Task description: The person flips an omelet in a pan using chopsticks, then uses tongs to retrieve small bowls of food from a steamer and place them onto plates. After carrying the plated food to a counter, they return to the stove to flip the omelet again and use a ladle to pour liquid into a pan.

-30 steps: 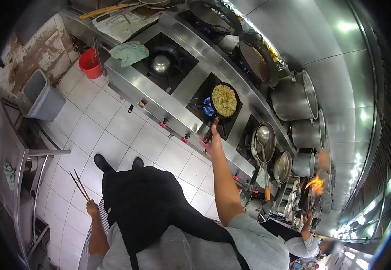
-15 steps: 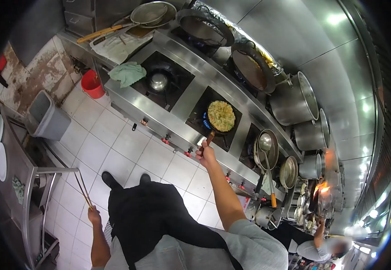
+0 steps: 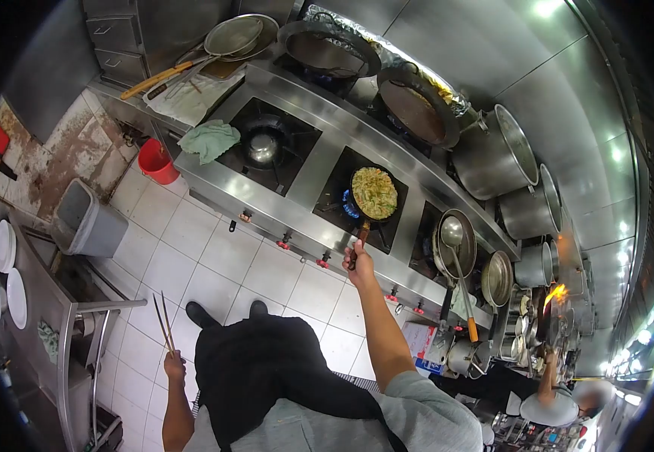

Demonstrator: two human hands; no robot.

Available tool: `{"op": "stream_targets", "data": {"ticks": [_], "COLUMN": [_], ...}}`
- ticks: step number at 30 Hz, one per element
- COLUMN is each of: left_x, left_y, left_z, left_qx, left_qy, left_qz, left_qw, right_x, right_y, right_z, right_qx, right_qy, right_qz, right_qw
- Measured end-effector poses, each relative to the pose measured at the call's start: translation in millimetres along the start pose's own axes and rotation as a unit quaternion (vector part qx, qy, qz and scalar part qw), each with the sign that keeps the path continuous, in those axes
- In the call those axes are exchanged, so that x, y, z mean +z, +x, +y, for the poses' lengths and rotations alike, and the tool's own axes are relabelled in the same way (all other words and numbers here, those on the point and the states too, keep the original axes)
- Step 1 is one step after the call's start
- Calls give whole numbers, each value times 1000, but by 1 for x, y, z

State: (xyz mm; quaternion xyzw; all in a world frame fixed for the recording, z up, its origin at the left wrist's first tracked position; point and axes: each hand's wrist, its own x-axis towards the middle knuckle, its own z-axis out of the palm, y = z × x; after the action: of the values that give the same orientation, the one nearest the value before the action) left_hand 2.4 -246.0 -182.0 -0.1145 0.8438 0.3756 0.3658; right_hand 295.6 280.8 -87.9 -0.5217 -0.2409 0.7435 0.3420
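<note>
Since half a second ago: shifted slightly right with the view, the right hand (image 3: 358,260) and the small black frying pan (image 3: 374,194), grip unchanged. Closed around the pan's brown wooden handle (image 3: 360,238), that hand, arm stretched forward. Inside the pan, a flat round yellow omelette flecked with green, over blue flame on the middle burner of the long stainless-steel stove (image 3: 229,197). Down at the left side, the left hand (image 3: 174,367), fist closed on a pair of long wooden chopsticks (image 3: 164,322) pointing up.

On the left burner, a small steel bowl (image 3: 262,145); beside it, a crumpled green cloth (image 3: 208,140). Behind, two large dark woks (image 3: 416,111), foil along the rim. To the right, a steel ladle (image 3: 455,248) resting in a steel bowl, then tall steel stock pots (image 3: 496,162) against the wall. No legible writing anywhere.

On the white-tiled floor, a red bucket (image 3: 154,160) and a grey bin (image 3: 86,222). At far left, white plates (image 3: 4,245) on a steel bench. At lower right, another person beside an open flame (image 3: 554,293).
</note>
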Motion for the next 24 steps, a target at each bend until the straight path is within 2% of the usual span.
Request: {"op": "stream_targets", "data": {"ticks": [7,12,13,14,15,16,18,19,21,23,24], "left_x": [-1,-8,-12,-11,-16,-15,-18,-23,-26,-40,-41], "left_y": [-2,-1,-1,30,54,50,20,-29,-29,-40,-38], "left_z": [9,5,-4,-38,-75,-76,-57,5,-2,-2,-13], "left_qx": [10,2,0,132,237,147,192,83,78,43,15], "left_qy": [21,37,43,231,415,274,223,132,134,109,84], "left_qz": [-5,-8,0,-4,-9,2,37,48,69,82,93], "left_qw": [1000,999,999,964,879,950,955,987,986,990,992], "right_x": [3,6,0,2,3,6,11,6,11,13,16], "right_y": [-7,4,14,20,24,30,30,35,28,17,7], "right_z": [4,-11,-7,-3,4,7,9,15,18,29,30], "right_qx": [38,32,36,24,-4,-21,-58,-99,-132,-174,-191], "right_qy": [-15,-17,-45,-52,-55,-64,-100,-155,-197,-374,-389], "right_qz": [29,53,-10,-3,30,84,112,106,139,183,163], "right_qw": [999,998,998,998,998,994,987,977,962,892,886]}}
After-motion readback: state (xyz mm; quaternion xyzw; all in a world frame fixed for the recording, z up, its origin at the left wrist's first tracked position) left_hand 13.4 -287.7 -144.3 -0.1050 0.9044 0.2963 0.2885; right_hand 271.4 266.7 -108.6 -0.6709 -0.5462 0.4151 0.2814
